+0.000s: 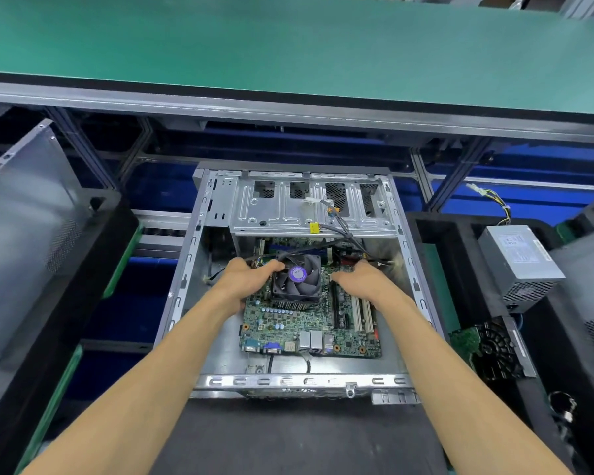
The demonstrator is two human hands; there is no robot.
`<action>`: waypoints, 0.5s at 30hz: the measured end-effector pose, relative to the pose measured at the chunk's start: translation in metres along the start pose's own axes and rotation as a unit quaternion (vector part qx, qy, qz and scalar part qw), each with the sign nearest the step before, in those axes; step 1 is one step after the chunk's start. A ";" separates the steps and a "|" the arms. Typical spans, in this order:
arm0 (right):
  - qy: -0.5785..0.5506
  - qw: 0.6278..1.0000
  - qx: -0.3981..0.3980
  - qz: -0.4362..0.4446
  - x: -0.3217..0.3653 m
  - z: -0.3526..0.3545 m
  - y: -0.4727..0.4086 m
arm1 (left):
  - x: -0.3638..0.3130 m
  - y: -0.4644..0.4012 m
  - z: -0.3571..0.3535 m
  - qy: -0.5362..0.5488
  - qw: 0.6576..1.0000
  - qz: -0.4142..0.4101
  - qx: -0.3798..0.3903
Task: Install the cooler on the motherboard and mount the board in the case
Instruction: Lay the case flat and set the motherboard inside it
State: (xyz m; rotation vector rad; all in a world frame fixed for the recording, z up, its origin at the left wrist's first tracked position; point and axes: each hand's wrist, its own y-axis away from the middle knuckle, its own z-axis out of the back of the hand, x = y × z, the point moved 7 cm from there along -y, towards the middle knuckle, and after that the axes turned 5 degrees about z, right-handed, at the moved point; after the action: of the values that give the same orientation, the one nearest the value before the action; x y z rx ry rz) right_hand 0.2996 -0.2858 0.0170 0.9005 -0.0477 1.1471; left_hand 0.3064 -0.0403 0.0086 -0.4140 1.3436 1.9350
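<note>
Motherboard (309, 323) green; cooler (297, 281) black fan, purple hub sticker; case (216, 380) bare silver metal; worktop (288, 39) green; power supply (518, 258) grey, mesh-patterned.

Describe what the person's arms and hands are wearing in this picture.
Nothing is worn. The left hand and the right hand are bare, without gloves. Both forearms are uncovered as far as the bottom edge, with no sleeve, watch or wrist strap in view.

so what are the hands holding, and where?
Left hand grips the cooler at its left edge. Right hand rests on the motherboard beside it; its grip cannot be told.
</note>
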 end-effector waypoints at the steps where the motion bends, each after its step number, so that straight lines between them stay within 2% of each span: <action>1: 0.000 1.000 -0.002 0.004 0.001 0.000 0.001 | 0.000 -0.001 -0.001 -0.008 1.000 -0.003 -0.002; 5: 0.046 0.999 -0.007 0.001 0.002 0.003 0.006 | 0.001 -0.005 -0.001 -0.033 0.999 -0.023 0.005; 8: 0.148 0.989 -0.022 0.004 0.006 0.006 0.020 | 0.003 -0.004 -0.001 -0.049 0.998 -0.016 0.020; 10: 0.185 0.979 -0.062 0.056 0.015 0.008 0.032 | 0.002 -0.004 -0.001 -0.055 0.998 -0.020 0.019; 11: 0.192 0.975 -0.057 0.093 0.021 0.005 0.038 | 0.002 -0.003 -0.001 -0.061 0.998 -0.021 0.016; 13: 0.195 0.968 0.025 0.156 0.027 -0.011 0.046 | 0.002 -0.002 -0.002 -0.072 0.997 -0.020 0.009; 15: 0.177 0.960 0.118 0.181 0.027 -0.023 0.055 | 0.002 -0.001 -0.002 -0.082 0.996 -0.017 0.001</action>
State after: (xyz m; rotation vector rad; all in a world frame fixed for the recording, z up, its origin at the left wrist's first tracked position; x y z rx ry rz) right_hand 0.2585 -0.2440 0.0467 0.9039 0.2294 1.6696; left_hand 0.3051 -0.0411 0.0055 -0.2687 1.2244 1.8961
